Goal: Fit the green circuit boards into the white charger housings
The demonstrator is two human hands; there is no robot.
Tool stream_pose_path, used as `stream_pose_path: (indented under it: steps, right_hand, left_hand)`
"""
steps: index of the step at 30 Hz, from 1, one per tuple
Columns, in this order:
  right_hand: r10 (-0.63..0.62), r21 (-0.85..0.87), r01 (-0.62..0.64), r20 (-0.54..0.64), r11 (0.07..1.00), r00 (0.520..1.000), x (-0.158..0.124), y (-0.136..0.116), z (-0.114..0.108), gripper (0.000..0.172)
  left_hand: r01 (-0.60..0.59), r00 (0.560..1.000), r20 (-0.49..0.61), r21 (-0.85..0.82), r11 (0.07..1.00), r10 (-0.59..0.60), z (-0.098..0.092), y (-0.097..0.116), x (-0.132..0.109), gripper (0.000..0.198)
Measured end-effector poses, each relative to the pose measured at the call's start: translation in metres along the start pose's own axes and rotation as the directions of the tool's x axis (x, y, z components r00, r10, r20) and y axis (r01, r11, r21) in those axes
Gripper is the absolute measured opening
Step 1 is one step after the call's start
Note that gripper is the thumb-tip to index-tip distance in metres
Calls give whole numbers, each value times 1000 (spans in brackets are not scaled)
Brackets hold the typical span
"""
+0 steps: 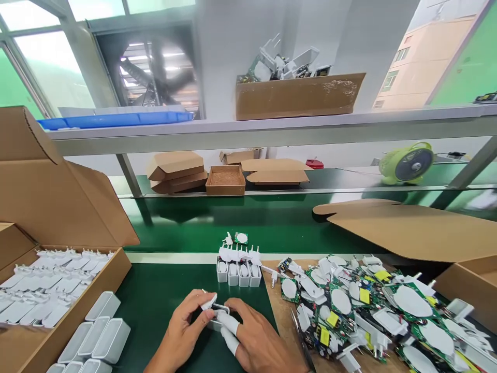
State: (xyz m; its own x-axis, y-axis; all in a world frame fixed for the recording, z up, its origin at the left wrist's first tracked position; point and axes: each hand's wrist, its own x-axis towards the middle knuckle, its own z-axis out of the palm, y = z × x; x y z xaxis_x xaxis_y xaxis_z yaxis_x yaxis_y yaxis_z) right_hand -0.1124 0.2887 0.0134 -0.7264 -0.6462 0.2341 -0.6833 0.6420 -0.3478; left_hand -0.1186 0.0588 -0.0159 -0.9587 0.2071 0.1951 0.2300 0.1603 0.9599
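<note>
Over the green mat, my left hand (185,327) is closed, thumb and index finger pinching a small white plastic piece (208,301). My right hand (261,335), with white covers on two fingers, grips a white open plastic housing (221,307) just beside that piece. The fingers hide most of the housing and whatever lies inside it. Beyond my hands stands a row of several white housings (244,280) with round white discs inside and white plug parts (236,254) lying across their tops. A small green circuit board (241,238) lies behind the row.
At right, circuit boards and white parts (341,300) are heaped on cardboard, with tweezers (298,331) at its edge. An open carton (93,287) of white parts and several empty housings (112,339) are at left. A shelf (217,132) crosses above; a green fan (407,163) stands behind.
</note>
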Motion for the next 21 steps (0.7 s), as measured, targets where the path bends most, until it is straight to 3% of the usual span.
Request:
stream_pose_path:
  steps: [3, 6, 8, 13, 18, 21]
  right_hand:
    - [-33, -103, 34, 10, 994, 999, -3, -2, 2, 52]
    - [-58, -136, 55, -18, 989, 998, -8, 2, 10, 37]
    - [-73, -131, 67, -39, 989, 997, -8, 3, 14, 29]
    - [-67, -128, 66, -9, 990, 998, -1, 2, 11, 38]
    - [-37, -179, 45, 47, 983, 998, 1, -2, 5, 36]
    - [-23, -200, 38, 79, 979, 997, 1, -3, 6, 39]
  left_hand:
    - [-119, 989, 111, 178, 977, 101, 5, 15, -2, 38]
    - [-195, 976, 157, 319, 928, 151, 8, 22, -7, 38]
    - [-212, 976, 115, 326, 921, 184, 10, 19, -10, 33]
    - [-164, 974, -115, 239, 957, 195, 7, 5, -6, 26]
    - [-372, 924, 4, 241, 896, 383, 5, 10, -2, 20]
    - [-407, 910, 34, 266, 874, 414, 6, 15, -4, 29]
